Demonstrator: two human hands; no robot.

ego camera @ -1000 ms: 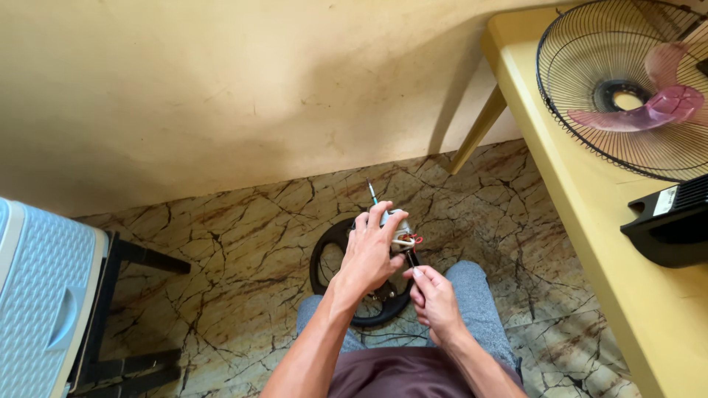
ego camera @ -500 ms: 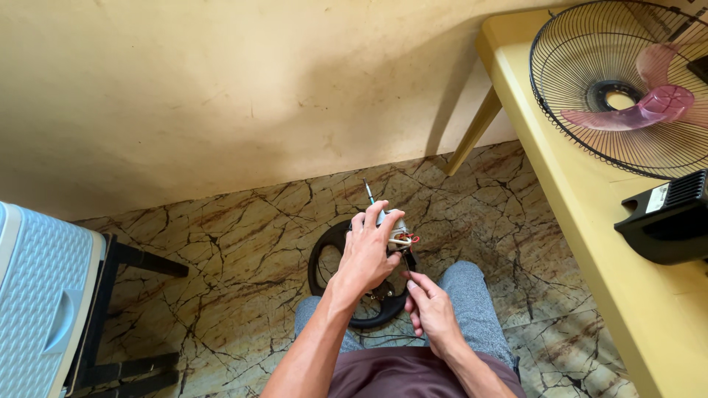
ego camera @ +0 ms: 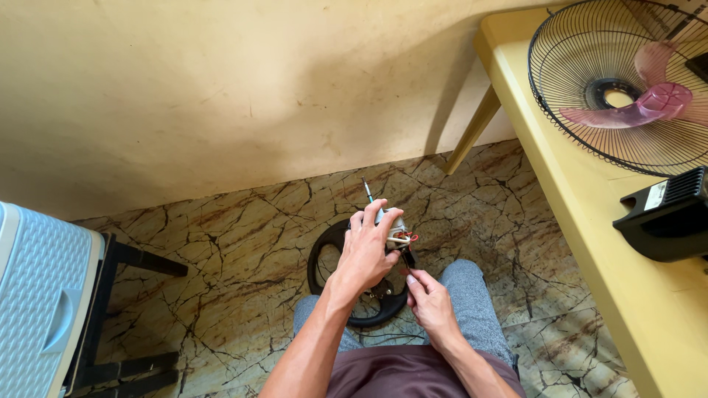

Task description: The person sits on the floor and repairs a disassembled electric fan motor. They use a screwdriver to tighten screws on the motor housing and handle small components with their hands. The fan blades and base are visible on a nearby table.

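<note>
My left hand (ego camera: 367, 250) grips a small fan motor (ego camera: 393, 223) with a thin metal shaft (ego camera: 366, 190) sticking up and away from me and red and white wires (ego camera: 404, 238) at its side. My right hand (ego camera: 430, 304) sits just below it, over my knee, fingertips pinching a dark wire or small part that hangs from the motor. Under both hands a black ring-shaped fan part (ego camera: 346, 284) lies on the marbled floor, partly hidden by my arm.
A yellow table (ego camera: 590, 214) runs along the right, bearing a black wire fan guard (ego camera: 590, 96) with a pink blade (ego camera: 649, 103) and a black plastic housing (ego camera: 667, 217). A light blue ribbed box (ego camera: 37, 295) sits on a dark stand at left. A beige wall is ahead.
The view has drifted slightly. My left hand stays on the motor; my right hand has shifted a little lower beneath it.
</note>
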